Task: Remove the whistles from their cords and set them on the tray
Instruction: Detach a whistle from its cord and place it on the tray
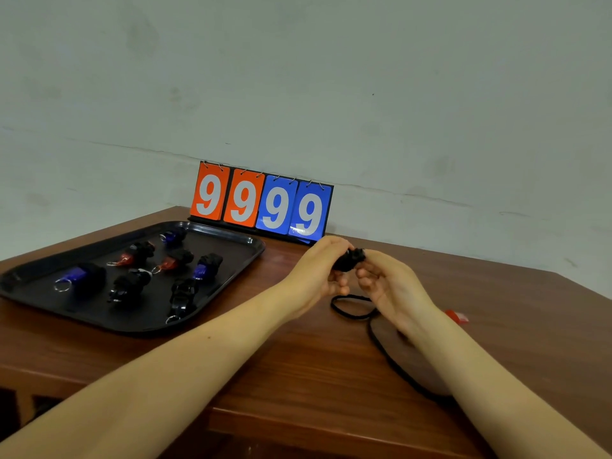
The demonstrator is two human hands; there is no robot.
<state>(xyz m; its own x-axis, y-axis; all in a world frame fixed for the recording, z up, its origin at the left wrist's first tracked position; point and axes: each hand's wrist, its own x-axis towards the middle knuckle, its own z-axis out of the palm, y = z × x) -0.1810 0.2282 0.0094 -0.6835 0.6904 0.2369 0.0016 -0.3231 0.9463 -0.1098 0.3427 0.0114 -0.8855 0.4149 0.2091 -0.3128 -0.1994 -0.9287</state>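
My left hand [318, 270] and my right hand [389, 286] meet above the table's middle, both pinching a small black whistle [347, 260] with bunched cord. Its black cord [381, 336] hangs down, loops on the wood and trails toward the front edge under my right forearm. At the left lies a black tray [231, 256] holding several whistles with wound cords: blue ones [71, 276], red ones [127, 259] and black ones [180, 296]. Some show metal key rings.
A flip scoreboard [261, 203] reading 9 9 9 9 in orange and blue stands at the back against the wall. A small red object [458, 317] peeks out behind my right forearm. The brown wooden table [298, 359] has its front edge close below.
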